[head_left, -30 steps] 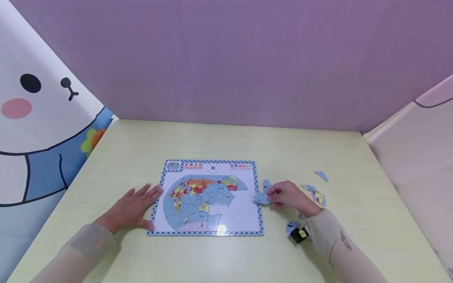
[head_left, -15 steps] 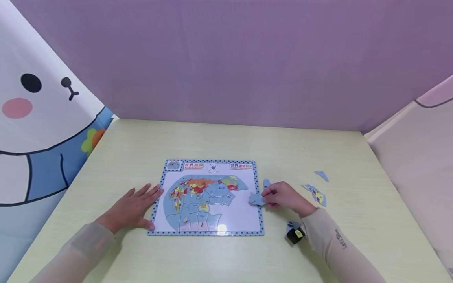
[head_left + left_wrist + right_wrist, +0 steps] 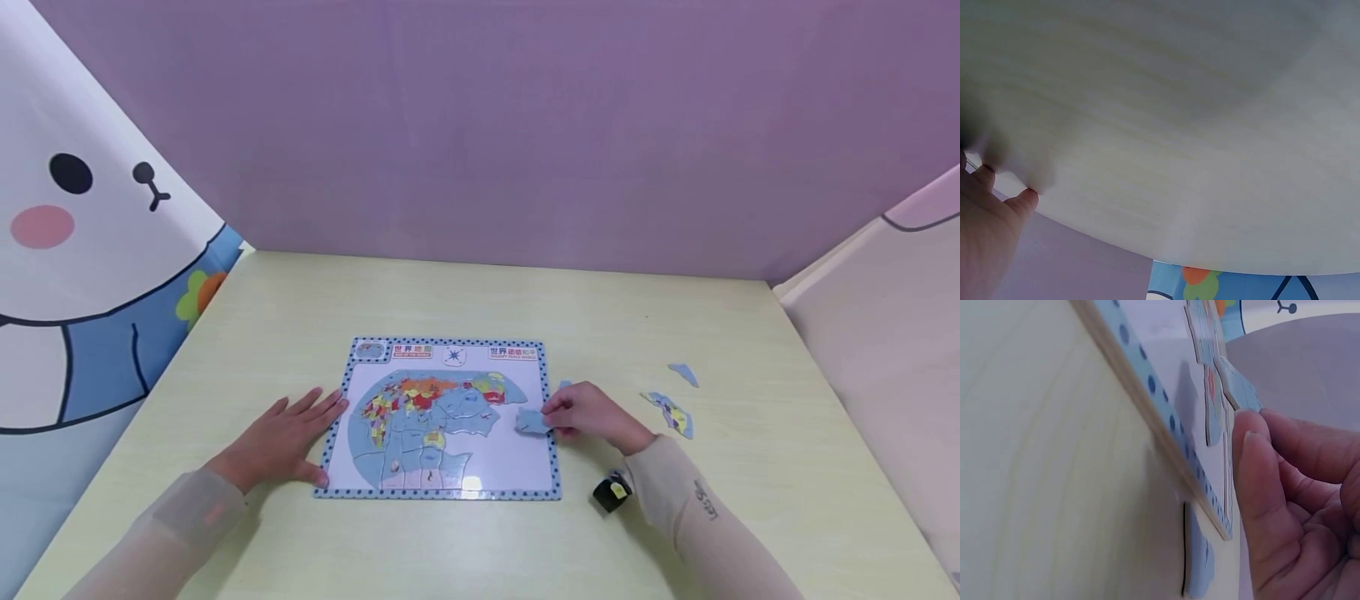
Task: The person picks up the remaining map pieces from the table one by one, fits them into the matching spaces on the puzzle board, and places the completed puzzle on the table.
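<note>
A world map puzzle board (image 3: 510,471) with a dotted blue border lies flat on the table, its left and middle parts filled with joined pieces. My right hand (image 3: 588,412) pinches a blue puzzle piece (image 3: 531,422) between thumb and fingertips, over the bare white right part of the board. In the right wrist view this piece (image 3: 1239,387) is raised above the board surface, with the right hand (image 3: 1297,494) behind it. My left hand (image 3: 281,437) rests with spread fingers on the board's left edge; the left wrist view shows only part of this hand (image 3: 991,225).
Beside the board's right edge lies a loose blue piece (image 3: 1197,556), mostly covered by the right hand in the head view. Farther right are a multicoloured piece (image 3: 671,414) and a small blue piece (image 3: 683,374). A black wrist camera (image 3: 612,492) hangs by the right sleeve.
My right hand has moved left, carrying the blue puzzle piece from beside the board's right border to over its white area. The left hand stays in place.
</note>
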Motion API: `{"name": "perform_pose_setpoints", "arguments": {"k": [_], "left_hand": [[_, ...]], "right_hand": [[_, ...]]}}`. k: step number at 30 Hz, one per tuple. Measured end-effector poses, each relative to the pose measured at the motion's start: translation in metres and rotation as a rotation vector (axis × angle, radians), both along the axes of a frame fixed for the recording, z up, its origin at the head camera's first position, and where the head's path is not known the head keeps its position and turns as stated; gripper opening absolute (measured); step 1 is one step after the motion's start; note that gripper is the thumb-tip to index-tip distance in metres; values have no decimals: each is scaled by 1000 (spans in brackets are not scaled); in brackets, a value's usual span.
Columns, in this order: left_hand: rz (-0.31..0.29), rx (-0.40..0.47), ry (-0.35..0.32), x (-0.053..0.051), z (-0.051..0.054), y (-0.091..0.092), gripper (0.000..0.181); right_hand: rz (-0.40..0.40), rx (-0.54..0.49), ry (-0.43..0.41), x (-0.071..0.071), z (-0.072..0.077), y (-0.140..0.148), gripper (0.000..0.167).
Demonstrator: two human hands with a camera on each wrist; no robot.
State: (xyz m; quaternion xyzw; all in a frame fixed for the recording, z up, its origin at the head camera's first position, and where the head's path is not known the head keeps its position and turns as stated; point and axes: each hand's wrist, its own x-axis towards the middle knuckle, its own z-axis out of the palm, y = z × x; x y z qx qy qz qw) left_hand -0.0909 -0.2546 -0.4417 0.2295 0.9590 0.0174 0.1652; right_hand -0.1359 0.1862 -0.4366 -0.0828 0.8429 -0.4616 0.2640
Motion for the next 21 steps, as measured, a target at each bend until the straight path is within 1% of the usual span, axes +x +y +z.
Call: {"name": "perform_pose_setpoints", "arguments": {"k": [7, 15, 18, 21], "left_hand": [[11, 11, -20, 1, 1, 0, 112], [-1, -17, -8, 1, 5, 3, 111], [1, -17, -11, 1, 5, 3, 111], [-1, -13, -14, 1, 6, 3, 111]], "right_hand": [[36, -23, -16, 0, 1, -14, 10], [69, -35, -38, 1, 4, -27, 9], [72, -32, -34, 0, 5, -30, 8], [79, -16, -12, -2, 6, -33, 7]]}}
